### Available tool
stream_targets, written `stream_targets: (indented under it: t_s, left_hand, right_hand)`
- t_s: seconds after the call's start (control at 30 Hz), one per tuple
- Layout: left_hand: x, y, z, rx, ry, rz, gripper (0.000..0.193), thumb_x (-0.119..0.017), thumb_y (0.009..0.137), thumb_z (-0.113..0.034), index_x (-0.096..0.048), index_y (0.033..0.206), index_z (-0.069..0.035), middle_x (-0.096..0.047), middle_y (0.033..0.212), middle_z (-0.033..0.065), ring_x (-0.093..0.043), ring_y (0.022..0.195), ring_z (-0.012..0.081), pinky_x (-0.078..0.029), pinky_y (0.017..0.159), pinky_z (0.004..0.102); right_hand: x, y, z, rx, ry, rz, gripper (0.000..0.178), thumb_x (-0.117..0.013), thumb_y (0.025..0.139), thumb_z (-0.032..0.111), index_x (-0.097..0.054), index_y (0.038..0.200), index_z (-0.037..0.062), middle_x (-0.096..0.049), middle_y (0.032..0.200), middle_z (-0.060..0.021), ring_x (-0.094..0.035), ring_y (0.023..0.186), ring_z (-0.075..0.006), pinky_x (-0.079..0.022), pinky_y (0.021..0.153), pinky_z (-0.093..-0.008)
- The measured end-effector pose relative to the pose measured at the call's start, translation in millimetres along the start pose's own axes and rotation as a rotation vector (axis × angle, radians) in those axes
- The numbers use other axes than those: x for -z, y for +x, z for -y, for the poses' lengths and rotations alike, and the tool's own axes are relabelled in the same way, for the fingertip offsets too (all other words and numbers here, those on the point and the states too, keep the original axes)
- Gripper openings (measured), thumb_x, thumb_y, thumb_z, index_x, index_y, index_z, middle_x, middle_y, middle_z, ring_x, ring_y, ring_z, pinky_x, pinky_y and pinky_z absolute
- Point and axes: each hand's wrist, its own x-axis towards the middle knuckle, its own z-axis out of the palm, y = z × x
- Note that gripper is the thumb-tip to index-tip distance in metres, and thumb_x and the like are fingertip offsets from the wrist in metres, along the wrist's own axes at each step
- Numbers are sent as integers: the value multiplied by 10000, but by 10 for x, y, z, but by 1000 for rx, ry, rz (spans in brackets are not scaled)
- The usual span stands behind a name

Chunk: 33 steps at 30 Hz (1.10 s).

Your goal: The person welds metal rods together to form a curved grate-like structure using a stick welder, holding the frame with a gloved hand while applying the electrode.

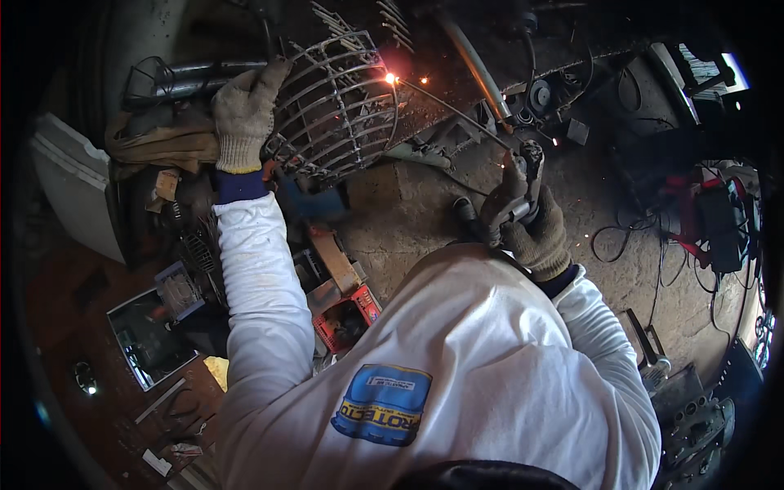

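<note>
A curved metal grille point(347, 114), built of bent bars crossed by ribs, lies at the far middle. My left hand point(247, 110), in a pale knitted glove, grips its left edge, the fingertips partly hidden there. My right hand point(539, 237), also gloved, is closed around a welding electrode holder point(513, 192). From the holder a thin welding rod point(457, 112) runs toward the upper left. Its tip meets the grille's right edge in a bright glowing spot point(390, 78), with sparks beside it.
A metal tube point(478, 69) lies beyond the rod. Folded brown cloth point(163, 143) and a white panel point(77, 184) are at left. Below the grille stands a red crate point(347, 318). Black cables point(629, 237) trail over the floor near a red-and-black machine point(710, 216) at right.
</note>
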Motion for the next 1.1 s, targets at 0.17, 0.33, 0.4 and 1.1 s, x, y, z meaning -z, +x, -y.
stream_targets:
  t_s: [0.17,0.33,0.4,1.1]
  left_hand:
    - [-14,-20,-40,3,7,-1,624,-606,841,-641,-735,841,-30,-605,610,67,-537,588,167,-431,598,333]
    - [-4,-12,-4,22,85,-2,667,-572,833,-684,-725,807,-36,-578,587,62,-517,570,174,-416,580,340]
    - [-13,-3,-35,-58,49,-35,651,-589,836,-665,-717,794,-28,-565,575,56,-507,560,169,-412,572,338]
    - [-73,28,10,-155,-23,-17,568,-610,885,-556,-689,749,-10,-587,580,92,-521,532,204,-428,557,341]
  right_hand:
    - [19,17,59,-4,-73,33,525,-785,766,286,-562,1132,-19,-669,925,-120,-661,844,-185,-520,770,-320]
    - [-4,28,46,2,-78,36,513,-782,771,282,-563,1127,-16,-673,933,-129,-669,851,-204,-520,771,-320]
    - [-2,38,77,2,-114,36,514,-776,768,283,-561,1128,-14,-672,924,-122,-668,840,-200,-520,763,-319]
    - [-98,37,101,-10,193,71,514,-756,791,262,-531,1148,-32,-655,946,-107,-647,853,-162,-518,778,-311]
